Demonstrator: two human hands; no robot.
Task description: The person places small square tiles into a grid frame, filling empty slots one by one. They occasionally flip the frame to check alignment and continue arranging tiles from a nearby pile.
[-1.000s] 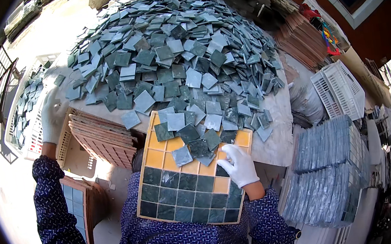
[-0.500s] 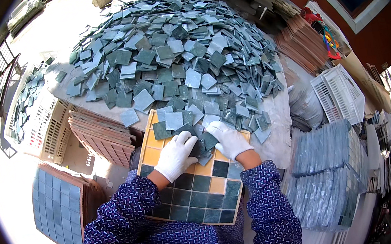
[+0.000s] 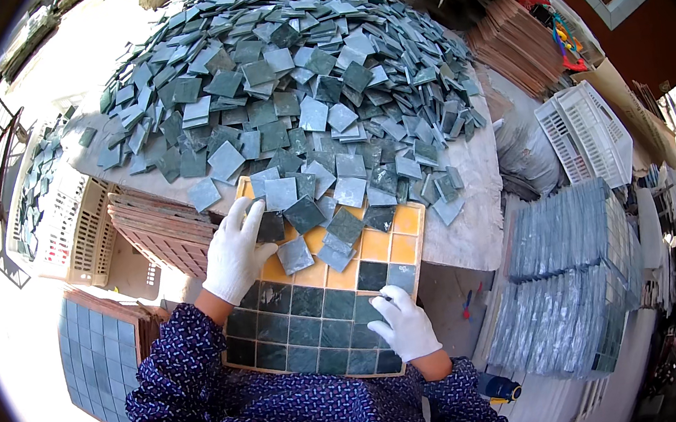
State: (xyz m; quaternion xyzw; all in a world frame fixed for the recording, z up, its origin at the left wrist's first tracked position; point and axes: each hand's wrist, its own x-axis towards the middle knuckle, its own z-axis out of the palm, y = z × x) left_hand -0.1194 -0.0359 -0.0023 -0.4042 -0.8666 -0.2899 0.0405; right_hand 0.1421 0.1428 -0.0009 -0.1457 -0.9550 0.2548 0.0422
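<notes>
The hands are apart over the tile board [image 3: 374, 246] — a dark tile [image 3: 272, 227] lies just right of the left hand [image 3: 234, 259], farther from the right hand [image 3: 407, 328] — but I can't tell if either grips.

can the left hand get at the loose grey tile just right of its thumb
Probably yes: the loose grey tile lies uncovered on the yellow tray, close beside the left hand. A dark tile sits at its fingers, though, and whether they grip it is unclear.

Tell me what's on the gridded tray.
Fitted green tiles line nearer rows of the tray; loose tiles overlap its farther part, hiding what's beneath. The left hand and right hand cover other spots.
</notes>
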